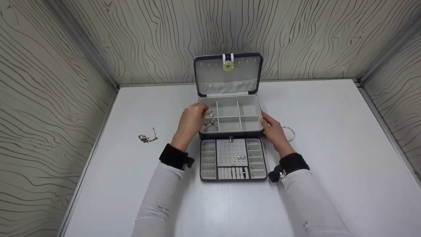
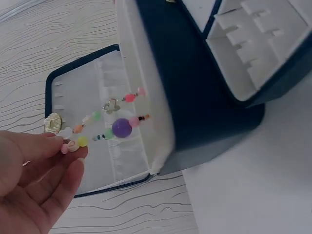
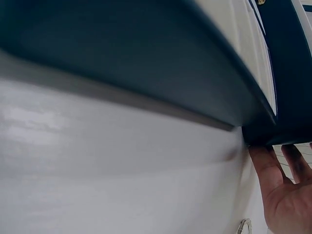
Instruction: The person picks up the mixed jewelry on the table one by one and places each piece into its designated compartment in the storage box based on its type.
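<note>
A dark blue jewelry box (image 1: 230, 134) stands with its lid (image 1: 227, 77) raised and its drawer (image 1: 216, 159) pulled out at the front. Over the box's left compartments, my left hand (image 1: 190, 120) pinches a colorful beaded bracelet (image 2: 122, 127) between thumb and fingers. The bracelet dangles in a loop with a purple bead, pink beads and a silver charm. My right hand (image 1: 273, 131) rests against the box's right side, its extended fingers (image 3: 265, 168) touching the wall.
On the white table to the left lies a small tangled chain (image 1: 148, 138). A silver bangle (image 1: 290, 133) lies behind my right hand. Pearl earrings (image 1: 241, 157) sit on the drawer's perforated pad, with several rings in the roll (image 1: 227, 173) below. Patterned walls enclose the table.
</note>
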A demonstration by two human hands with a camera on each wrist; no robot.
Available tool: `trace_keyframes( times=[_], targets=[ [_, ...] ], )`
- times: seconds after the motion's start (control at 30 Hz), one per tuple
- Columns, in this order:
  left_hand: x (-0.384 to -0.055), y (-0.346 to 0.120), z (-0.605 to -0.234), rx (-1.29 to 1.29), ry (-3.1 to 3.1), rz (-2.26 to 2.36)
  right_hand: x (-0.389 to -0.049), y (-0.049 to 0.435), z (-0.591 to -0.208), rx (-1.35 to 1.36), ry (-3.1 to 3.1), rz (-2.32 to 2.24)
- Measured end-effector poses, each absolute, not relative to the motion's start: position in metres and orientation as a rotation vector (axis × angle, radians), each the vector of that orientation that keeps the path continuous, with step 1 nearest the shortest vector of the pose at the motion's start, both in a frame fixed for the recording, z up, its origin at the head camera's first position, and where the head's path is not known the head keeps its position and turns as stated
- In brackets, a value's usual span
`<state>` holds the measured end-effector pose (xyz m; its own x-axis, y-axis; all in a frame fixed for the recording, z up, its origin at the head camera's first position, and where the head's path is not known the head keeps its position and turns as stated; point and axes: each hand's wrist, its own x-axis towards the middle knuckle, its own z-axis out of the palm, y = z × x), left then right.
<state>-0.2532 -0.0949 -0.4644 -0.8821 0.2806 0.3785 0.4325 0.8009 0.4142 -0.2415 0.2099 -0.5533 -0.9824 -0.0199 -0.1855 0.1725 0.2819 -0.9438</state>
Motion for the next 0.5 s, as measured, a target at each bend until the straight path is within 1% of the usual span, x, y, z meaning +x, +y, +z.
trace_keyframes(
  times=[0.33,0.5],
  targets=[
    [-0.258,-0.090,-0.483,-0.525,-2.831,-0.438,-0.242,0.210,-0.555,0.147,2.360,-1.809],
    [-0.259,-0.086,-0.493,-0.538,-2.867,-0.455,-0.242,0.210,-0.553,0.139,2.385,-1.786]
  ],
)
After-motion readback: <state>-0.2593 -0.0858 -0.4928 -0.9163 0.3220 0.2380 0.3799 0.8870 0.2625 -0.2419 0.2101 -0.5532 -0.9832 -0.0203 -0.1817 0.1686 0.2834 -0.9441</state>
